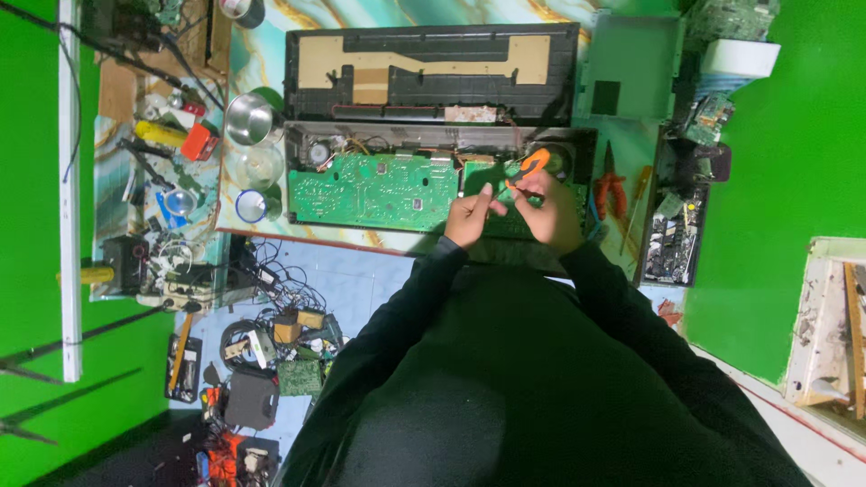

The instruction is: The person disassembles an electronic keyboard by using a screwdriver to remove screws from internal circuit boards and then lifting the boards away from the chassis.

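Observation:
An opened black electronic device (pixel 433 135) lies on the marbled table (pixel 271 63), its green circuit board (pixel 370 189) exposed. My right hand (pixel 552 209) grips orange-handled scissors (pixel 532 164) over the board's right end. My left hand (pixel 469 216) sits close beside it, fingers pinched on something small next to the scissor blades; what it pinches is too small to tell. Both sleeves are black.
A steel cup (pixel 250 117), glass jars (pixel 257 167) and a cluttered tool shelf (pixel 162 144) stand left of the device. Orange-handled pliers (pixel 610 189) and a screwdriver (pixel 635 207) lie to the right, beside a tray of boards (pixel 675 236). Cables and parts litter the floor (pixel 271 352). Green walls surround.

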